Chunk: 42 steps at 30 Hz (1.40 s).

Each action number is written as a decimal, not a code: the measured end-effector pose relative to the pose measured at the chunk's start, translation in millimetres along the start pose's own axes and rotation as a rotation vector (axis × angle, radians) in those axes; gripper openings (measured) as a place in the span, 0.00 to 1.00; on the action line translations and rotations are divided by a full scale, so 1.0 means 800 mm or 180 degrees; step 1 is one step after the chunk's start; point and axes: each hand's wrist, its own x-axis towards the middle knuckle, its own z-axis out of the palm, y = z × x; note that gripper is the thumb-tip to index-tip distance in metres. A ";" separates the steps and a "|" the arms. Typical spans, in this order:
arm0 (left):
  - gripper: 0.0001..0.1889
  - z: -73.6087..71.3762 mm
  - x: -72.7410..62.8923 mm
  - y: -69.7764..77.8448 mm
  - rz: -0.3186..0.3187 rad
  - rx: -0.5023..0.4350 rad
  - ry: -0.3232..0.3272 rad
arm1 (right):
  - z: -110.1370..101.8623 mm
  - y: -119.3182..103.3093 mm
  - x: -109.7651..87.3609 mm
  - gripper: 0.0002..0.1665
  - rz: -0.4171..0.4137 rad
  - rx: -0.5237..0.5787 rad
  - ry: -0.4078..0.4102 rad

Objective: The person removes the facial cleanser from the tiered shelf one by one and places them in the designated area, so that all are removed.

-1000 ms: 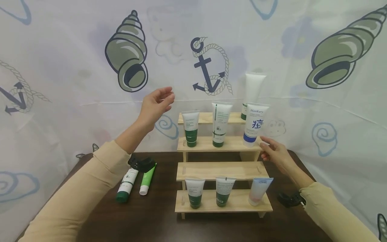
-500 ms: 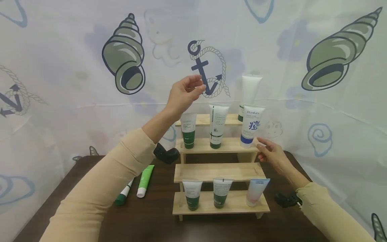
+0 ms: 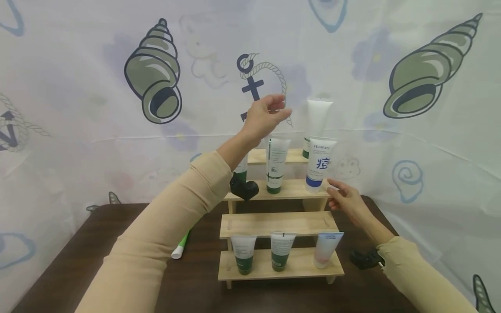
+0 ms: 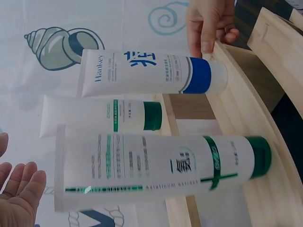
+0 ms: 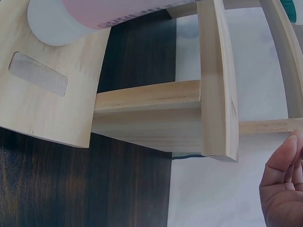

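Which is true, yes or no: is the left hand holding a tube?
No, the left hand is empty, with a gap to the nearest squeeze tube.

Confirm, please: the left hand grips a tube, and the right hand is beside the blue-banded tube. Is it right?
Not quite: the left hand grips nothing; the left wrist view shows it empty, apart from the tubes there. The right hand is indeed beside the blue-banded tube.

Stand set on table; 3 tubes spread L-R on btm shelf; top-shelf tube placed behind R tube 1 shelf down.
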 end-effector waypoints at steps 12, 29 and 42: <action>0.26 0.037 0.027 0.009 -0.0181 0.0021 -0.0058 | 0.000 0.001 0.000 0.33 0.0020 0.0057 0.0030; 0.27 0.054 0.049 0.009 -0.0417 0.0121 -0.0109 | 0.004 0.001 0.002 0.32 -0.0002 0.0072 0.0028; 0.29 0.071 0.052 0.012 -0.0430 0.0068 -0.0134 | 0.001 0.000 -0.002 0.31 0.0016 0.0100 0.0062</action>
